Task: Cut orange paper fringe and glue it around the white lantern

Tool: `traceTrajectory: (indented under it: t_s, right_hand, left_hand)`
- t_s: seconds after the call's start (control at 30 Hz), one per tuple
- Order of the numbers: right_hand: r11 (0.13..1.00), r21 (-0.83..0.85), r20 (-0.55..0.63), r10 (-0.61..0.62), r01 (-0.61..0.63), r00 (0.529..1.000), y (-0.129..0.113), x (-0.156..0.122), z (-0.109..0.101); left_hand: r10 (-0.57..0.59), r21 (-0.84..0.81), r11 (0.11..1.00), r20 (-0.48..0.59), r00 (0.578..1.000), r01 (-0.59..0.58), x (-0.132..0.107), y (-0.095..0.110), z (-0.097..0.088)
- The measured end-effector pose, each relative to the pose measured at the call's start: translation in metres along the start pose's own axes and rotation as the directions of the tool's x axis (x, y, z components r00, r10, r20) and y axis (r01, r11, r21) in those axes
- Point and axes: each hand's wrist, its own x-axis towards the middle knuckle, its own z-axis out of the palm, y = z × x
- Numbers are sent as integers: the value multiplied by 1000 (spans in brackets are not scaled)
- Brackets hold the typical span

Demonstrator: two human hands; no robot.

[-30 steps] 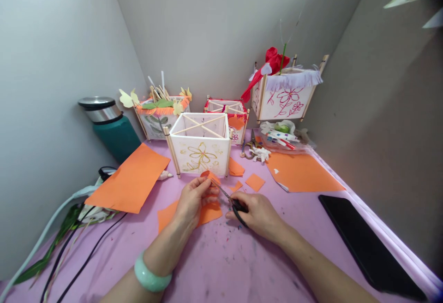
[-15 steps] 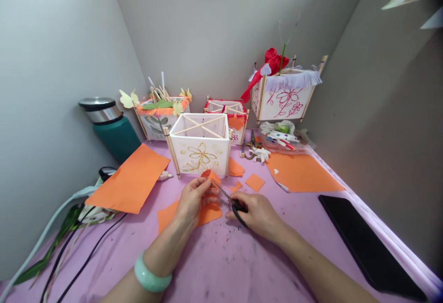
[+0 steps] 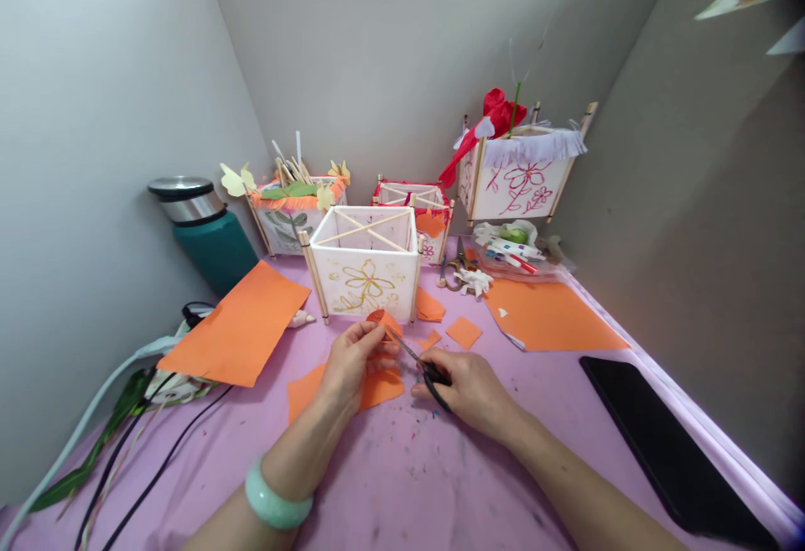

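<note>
Our left hand (image 3: 353,365) pinches a small orange paper piece (image 3: 393,325) just ahead of it while our right hand (image 3: 470,387) curls round black scissors (image 3: 436,376) meeting that paper, so we judge this cut unfinished, a square (image 3: 464,333) lying already cut beyond the right hand, a larger sheet (image 3: 382,389) beneath the left.

At six o'clock my feed gives me scissors (image 3: 418,359) with metal blades and smooth, plastic-looking black handles, and an orange scrap (image 3: 393,325) of matt paper. The tumbler (image 3: 210,245) at nine pairs shiny metal with matt teal; the bangle (image 3: 275,502) at seven looks polished, the tablecloth (image 3: 390,484) creased fabric.
</note>
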Motion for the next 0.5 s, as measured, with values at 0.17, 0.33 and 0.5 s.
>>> traceTrajectory:
  t_s: [0.17,0.33,0.5]
  right_hand:
    - [1000,0,-6,-3,3,1000,-1,-1,1]
    - [1000,-1,-12,-5,5,1000,0,-2,2]
    - [1000,7,-13,-3,3,1000,-1,-1,2]
  left_hand:
    - [2,4,1000,-1,1000,-2,-1,1,0]
    - [2,5,1000,2,1000,-2,-2,1,1]
    - [-2,6,1000,-10,1000,2,-1,0,2]
